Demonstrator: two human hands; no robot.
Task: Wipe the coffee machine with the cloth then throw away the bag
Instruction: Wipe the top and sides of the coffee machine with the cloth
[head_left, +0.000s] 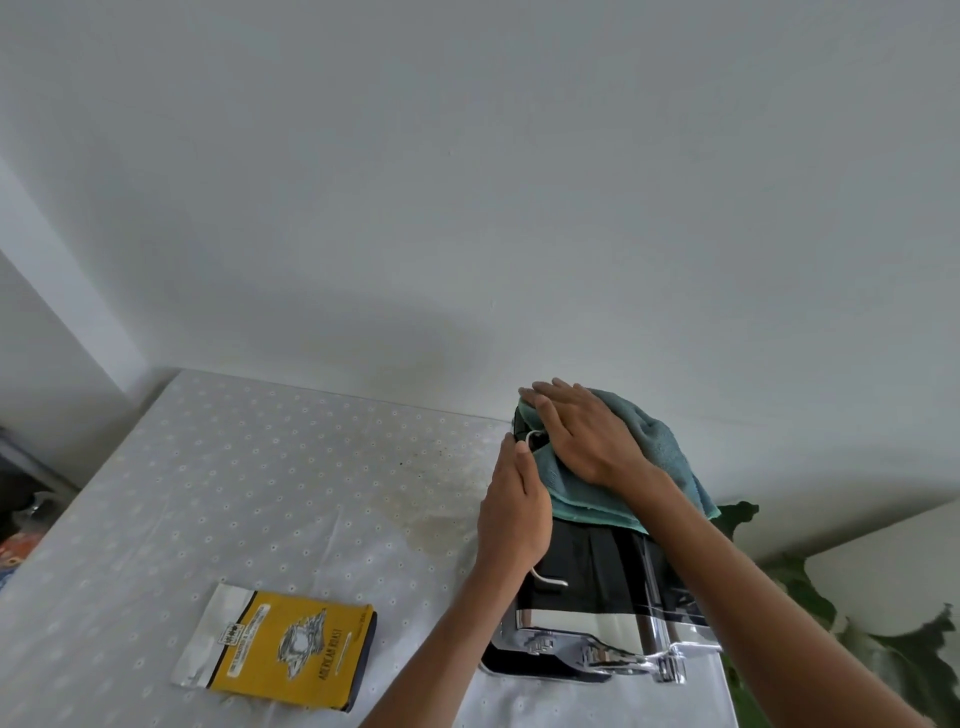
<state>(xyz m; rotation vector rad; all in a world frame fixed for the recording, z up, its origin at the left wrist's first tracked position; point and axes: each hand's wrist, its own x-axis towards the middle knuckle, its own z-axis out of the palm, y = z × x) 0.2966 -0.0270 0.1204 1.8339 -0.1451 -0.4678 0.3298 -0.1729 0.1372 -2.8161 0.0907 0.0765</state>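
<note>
A black and chrome coffee machine (597, 608) stands at the right of the table. A teal cloth (654, 452) is draped over its top. My right hand (582, 431) lies flat on the cloth, fingers spread, pressing it onto the machine's top. My left hand (514, 509) rests flat against the machine's left side, fingers pointing up beside the cloth's edge. A yellow and silver coffee bag (280, 644) lies flat on the table, to the left of the machine, touched by neither hand.
The table wears a white dotted tablecloth (234, 493) with a brownish stain (441, 499) just left of the machine. A white wall rises right behind. Green plant leaves (810, 587) hang past the table's right edge. Dark clutter sits at far left.
</note>
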